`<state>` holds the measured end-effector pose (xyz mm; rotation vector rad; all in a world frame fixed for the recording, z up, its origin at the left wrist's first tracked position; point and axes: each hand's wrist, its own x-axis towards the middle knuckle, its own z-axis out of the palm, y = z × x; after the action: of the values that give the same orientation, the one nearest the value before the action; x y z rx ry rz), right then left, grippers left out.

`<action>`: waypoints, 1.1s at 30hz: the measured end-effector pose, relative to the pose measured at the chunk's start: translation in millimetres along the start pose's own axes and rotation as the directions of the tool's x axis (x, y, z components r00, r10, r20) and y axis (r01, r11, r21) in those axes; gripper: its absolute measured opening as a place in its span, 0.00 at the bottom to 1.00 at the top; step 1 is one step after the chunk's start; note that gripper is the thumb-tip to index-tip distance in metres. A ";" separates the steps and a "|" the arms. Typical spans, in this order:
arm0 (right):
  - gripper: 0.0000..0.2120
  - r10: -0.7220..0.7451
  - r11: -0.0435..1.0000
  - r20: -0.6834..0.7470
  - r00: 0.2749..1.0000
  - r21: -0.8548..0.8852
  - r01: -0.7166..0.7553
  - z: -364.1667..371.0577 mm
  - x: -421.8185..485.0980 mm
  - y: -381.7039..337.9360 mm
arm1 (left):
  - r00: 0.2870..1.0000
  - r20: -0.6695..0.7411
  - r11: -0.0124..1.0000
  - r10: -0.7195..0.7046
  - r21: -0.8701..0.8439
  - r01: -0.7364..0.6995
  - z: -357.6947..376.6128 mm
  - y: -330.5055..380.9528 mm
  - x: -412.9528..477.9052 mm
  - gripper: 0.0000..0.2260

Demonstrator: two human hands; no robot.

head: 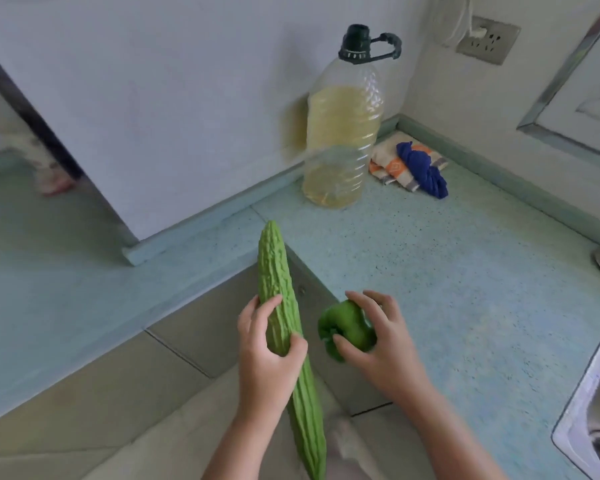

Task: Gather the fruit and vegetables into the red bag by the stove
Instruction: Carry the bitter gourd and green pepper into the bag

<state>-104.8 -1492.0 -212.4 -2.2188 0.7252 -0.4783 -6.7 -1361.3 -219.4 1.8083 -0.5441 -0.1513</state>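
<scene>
Long bitter gourd (280, 299) gripped around its middle by left hand (269, 355), tip pointing away, lower end running down past the wrist, held over the tabletop (447, 271) edge. Green bell pepper (347, 329) just to its right, wrapped by right hand (378, 344), fingers over the top and thumb on the near side, raised at the tabletop's front corner. Further back near the wall, large oil bottle (343, 133) with dark cap, half full. Beside it, folded cloth (392, 164) with blue rag (421, 169) on top. Steel sink (596, 410) at right edge. Wall socket (487, 39) above.
</scene>
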 end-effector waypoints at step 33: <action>0.24 -0.643 0.766 0.598 0.479 0.494 0.411 107.7 -169.1 -148.7 | 0.368 -0.790 0.841 -0.491 -0.318 0.438 -167.7 32.2 -289.1 0.24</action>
<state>-125.6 -1244.2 -191.3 -2.0456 -0.4986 0.0885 -208.6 -1095.1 -187.0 1.6739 0.7212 0.3552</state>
